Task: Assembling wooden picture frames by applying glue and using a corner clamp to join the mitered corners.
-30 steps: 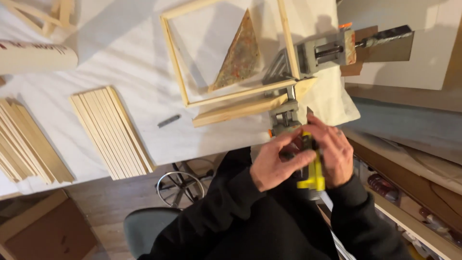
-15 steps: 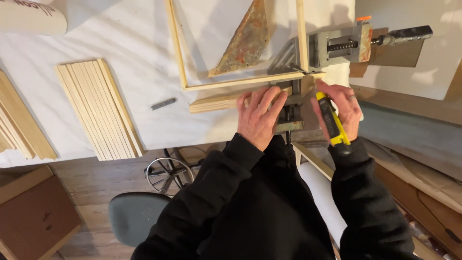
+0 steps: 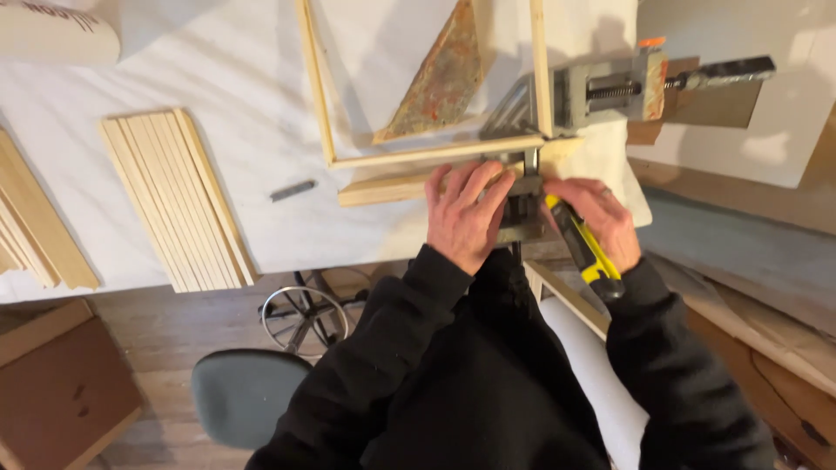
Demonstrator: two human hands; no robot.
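Note:
My left hand point(image 3: 464, 211) lies flat with fingers together on a wooden bar point(image 3: 383, 187) and the lower edge of a pale wooden frame point(image 3: 418, 155), right at its corner. My right hand point(image 3: 595, 218) grips a yellow and black tool point(image 3: 582, 247) whose tip points at the metal corner clamp point(image 3: 531, 117) holding the frame's corner. A grey vise body with a screw handle point(image 3: 662, 83) sticks out to the right of that corner. Inside the frame lies a mottled triangular piece point(image 3: 441, 78).
A row of thin wooden slats point(image 3: 174, 196) lies on the white table cover point(image 3: 218, 78), with more slats point(image 3: 35, 218) at the left edge. A small dark object point(image 3: 292, 190) rests near the frame. Below are a green stool point(image 3: 239, 396), a cardboard box point(image 3: 61, 387) and shelving point(image 3: 766, 322) at right.
Both hands rose from my chest to the frame corner. My left hand went from the tool to lying flat on the wood. My right hand keeps the yellow tool.

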